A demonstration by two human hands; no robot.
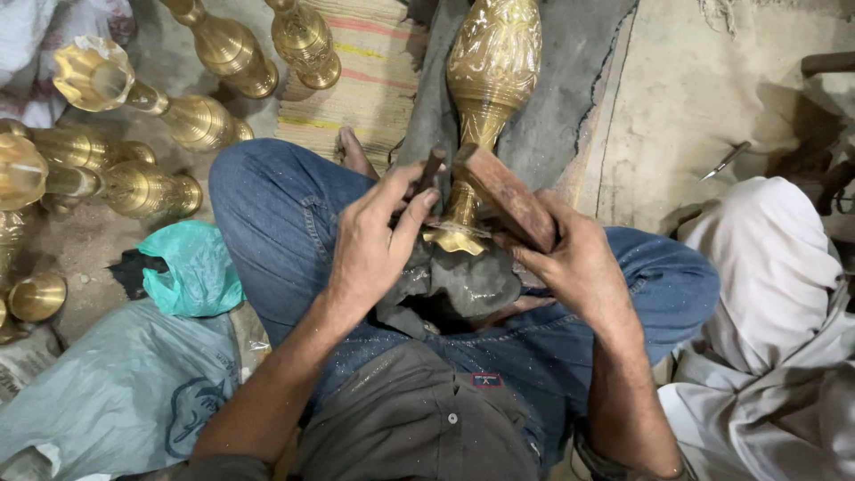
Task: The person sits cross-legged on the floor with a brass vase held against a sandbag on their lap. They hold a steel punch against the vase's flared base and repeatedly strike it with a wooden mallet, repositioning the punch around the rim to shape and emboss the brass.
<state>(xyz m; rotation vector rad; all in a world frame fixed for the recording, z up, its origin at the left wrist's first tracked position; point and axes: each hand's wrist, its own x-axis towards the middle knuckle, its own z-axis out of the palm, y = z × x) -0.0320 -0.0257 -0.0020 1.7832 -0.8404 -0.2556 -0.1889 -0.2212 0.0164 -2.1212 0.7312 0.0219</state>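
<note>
- Gripping a chisel (431, 169) in our left hand (370, 245), we set it at the vase (488, 80) foot.
- Our right hand (579, 267) clasps a wooden mallet (506, 196), poised near it.

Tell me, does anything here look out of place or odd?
Mostly no. The brass vase lies across the lap on a dark cloth, left hand holding a small tool, right hand a wooden block. One thin metal tool lies alone on the bare floor, apart from the work.
</note>
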